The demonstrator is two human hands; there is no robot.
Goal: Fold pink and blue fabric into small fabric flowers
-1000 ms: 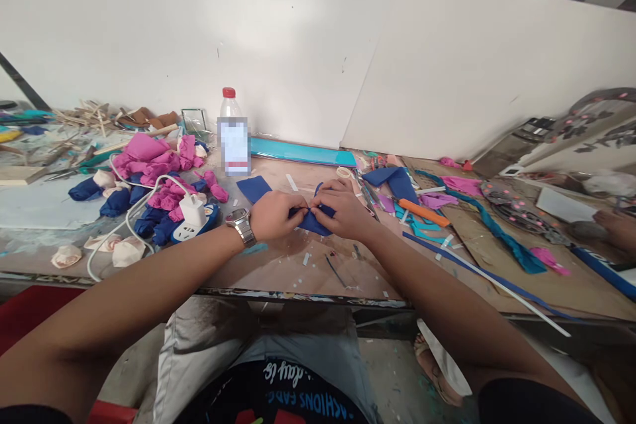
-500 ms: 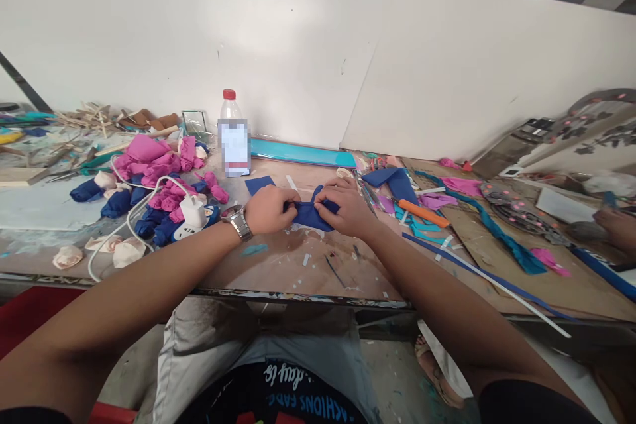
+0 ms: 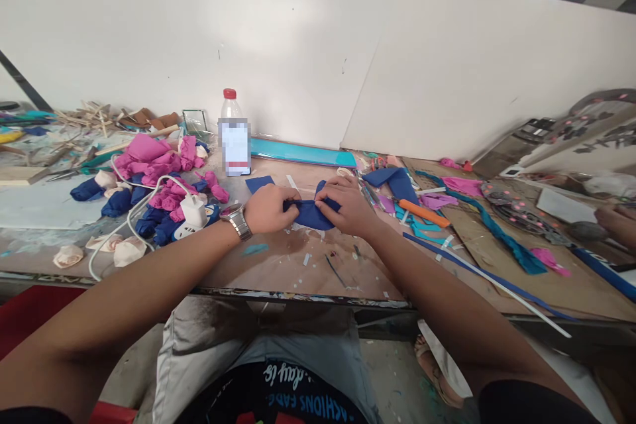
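Between my two hands a strip of dark blue crepe paper [image 3: 313,214] is stretched just above the table. My left hand [image 3: 271,209], with a metal watch on the wrist, pinches its left end between thumb and fingers. At the other end, my right hand [image 3: 342,202] grips the strip, and part of it stands up behind the fingers. A flat blue piece [image 3: 260,183] lies behind my left hand. More folded blue paper [image 3: 392,180] rests to the right of my right hand.
Pink, blue and cream crumpled rosettes [image 3: 154,165] heap at left with a white charger [image 3: 193,211] and cable. A phone [image 3: 235,149] leans on a red-capped bottle [image 3: 229,103]. An orange cutter [image 3: 423,212] lies right. Another person's hand [image 3: 616,225] shows far right.
The blue strip now looks smoother and flatter between my hands; the bunched middle has opened out. My right fingers have shifted slightly on it.
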